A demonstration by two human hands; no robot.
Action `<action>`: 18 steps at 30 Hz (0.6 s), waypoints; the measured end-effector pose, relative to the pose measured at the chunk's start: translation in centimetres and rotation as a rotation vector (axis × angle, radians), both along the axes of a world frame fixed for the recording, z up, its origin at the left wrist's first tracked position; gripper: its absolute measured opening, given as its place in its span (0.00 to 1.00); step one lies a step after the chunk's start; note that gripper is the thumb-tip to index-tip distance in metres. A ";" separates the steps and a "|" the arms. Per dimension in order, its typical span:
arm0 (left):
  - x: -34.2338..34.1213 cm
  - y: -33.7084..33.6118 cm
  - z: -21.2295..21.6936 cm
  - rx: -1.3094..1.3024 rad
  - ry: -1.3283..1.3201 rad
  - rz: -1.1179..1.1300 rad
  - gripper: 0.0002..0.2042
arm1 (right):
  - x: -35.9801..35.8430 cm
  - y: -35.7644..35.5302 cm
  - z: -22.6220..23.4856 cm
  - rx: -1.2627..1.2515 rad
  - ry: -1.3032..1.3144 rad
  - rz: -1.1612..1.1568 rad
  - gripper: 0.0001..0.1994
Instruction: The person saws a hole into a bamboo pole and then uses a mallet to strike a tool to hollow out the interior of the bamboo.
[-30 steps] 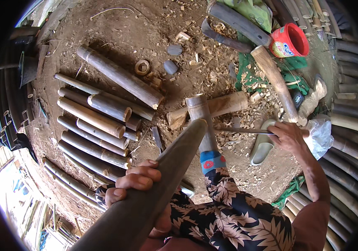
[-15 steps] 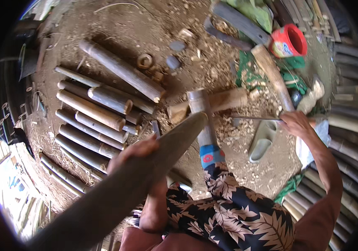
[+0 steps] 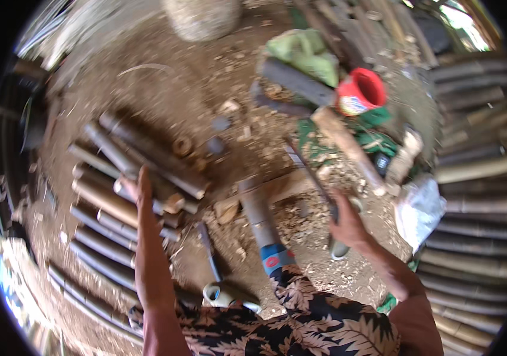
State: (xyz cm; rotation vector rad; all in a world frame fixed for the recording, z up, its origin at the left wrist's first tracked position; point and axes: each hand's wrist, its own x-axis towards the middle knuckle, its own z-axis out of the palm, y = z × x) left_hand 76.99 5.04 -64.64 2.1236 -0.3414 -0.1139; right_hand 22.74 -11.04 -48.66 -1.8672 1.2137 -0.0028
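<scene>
My left hand (image 3: 136, 188) is closed around the middle of a grey bamboo piece (image 3: 108, 147), which lies slanting over the row of cut bamboo at the left; motion blurs the fingers. My right hand (image 3: 345, 222) grips the dark handle of a long, narrow bladed tool (image 3: 313, 175) that points up and left over the wood chips. Between my hands, a grey bamboo-like cylinder (image 3: 259, 210) extends from a blue cuff (image 3: 277, 258) at the end of my patterned trouser leg. Its far end rests by a pale wooden block (image 3: 283, 188).
A dark-bladed tool (image 3: 210, 252) lies on the ground near a green sandal (image 3: 224, 293). Ahead right are a red bucket (image 3: 363, 92), a thick wooden club (image 3: 348, 145) and a green sack (image 3: 307, 53). Stacked bamboo (image 3: 479, 249) fills the right side, beside a clear plastic bag (image 3: 419, 207).
My left hand has lowered the bamboo piece from close before the camera onto the row at left. My right hand moved left, its tool swinging to point upward. The view has shifted.
</scene>
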 end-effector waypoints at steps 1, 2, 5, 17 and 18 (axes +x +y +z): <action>-3.4 -2.9 0.6 0.208 -0.092 0.002 0.43 | 0.5 0.2 -0.1 0.010 0.024 -0.075 0.36; -5.4 -3.4 0.2 0.044 -0.136 -0.014 0.38 | 1.8 0.6 -1.3 -0.168 -0.110 -0.037 0.36; -21.2 -6.9 7.3 -0.318 0.743 -0.627 0.30 | 6.7 -0.5 1.6 0.286 -0.099 -0.211 0.42; -18.2 -2.3 9.9 -0.064 0.908 -0.556 0.12 | -12.2 -14.8 -17.9 -0.527 0.614 -0.252 0.44; -18.2 -3.1 10.9 0.033 0.918 -0.593 0.13 | -16.1 -15.8 -19.6 -0.660 0.653 -0.220 0.40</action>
